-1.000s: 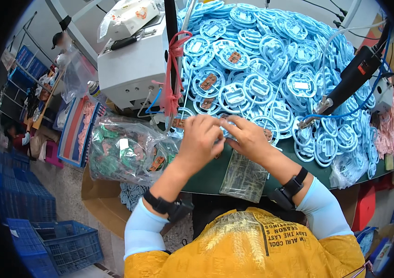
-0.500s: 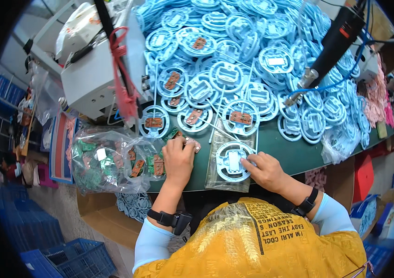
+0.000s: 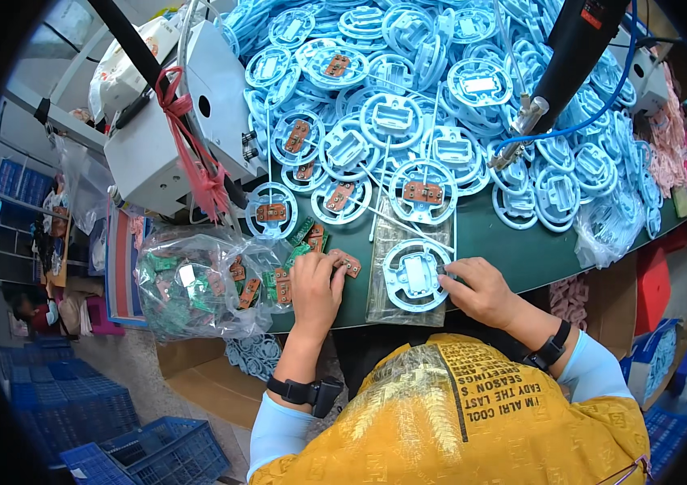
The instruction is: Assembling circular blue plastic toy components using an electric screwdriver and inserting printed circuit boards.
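Note:
My left hand (image 3: 316,289) is bent over a few loose circuit boards, its fingertips closed at the end of a small brown circuit board (image 3: 347,263). Beside its fingers lie green boards (image 3: 300,232). On a tape-covered block (image 3: 384,304) at the table's front rests a light blue plastic ring (image 3: 416,275) with a rectangular centre. My right hand (image 3: 482,293) grips that ring's right rim, thumb on top. Just beyond it, another blue ring (image 3: 402,212) carries a brown board in its centre.
A big heap of light blue rings (image 3: 392,48) covers the back. A black tool (image 3: 581,56) with a metal tip hangs at right. At left are a grey machine box (image 3: 157,137) and a clear plastic bag (image 3: 198,295) of boards. Blue crates (image 3: 157,457) stand on the floor.
The whole view has shifted slightly. My left hand and the brown board at its fingertips have come a little nearer to me. My right hand stays on the ring.

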